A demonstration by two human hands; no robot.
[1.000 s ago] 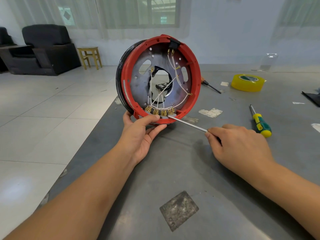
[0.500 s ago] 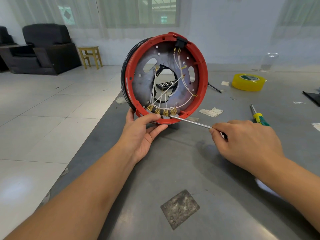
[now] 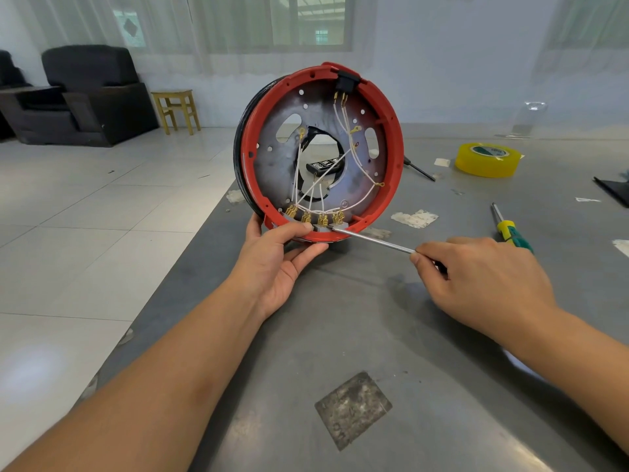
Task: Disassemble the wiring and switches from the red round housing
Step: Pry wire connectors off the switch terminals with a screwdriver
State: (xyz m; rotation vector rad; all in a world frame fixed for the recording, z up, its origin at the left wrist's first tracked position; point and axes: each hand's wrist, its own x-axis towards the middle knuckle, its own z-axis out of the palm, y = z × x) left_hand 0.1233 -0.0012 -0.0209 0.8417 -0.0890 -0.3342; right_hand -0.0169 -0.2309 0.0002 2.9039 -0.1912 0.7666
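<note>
Red housing [image 3: 391,185] still carries every white wire [image 3: 354,158] and brass terminal [image 3: 322,219]; your left hand [image 3: 275,264] grips its rim; right-hand [image 3: 476,277] fingers pinch the screwdriver [image 3: 374,241], prying the bottom switches; nothing's freed yet.

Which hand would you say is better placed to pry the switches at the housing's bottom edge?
Probably the right hand: it holds the screwdriver, tip at the switches, while the left hand steadies the red housing.
</note>
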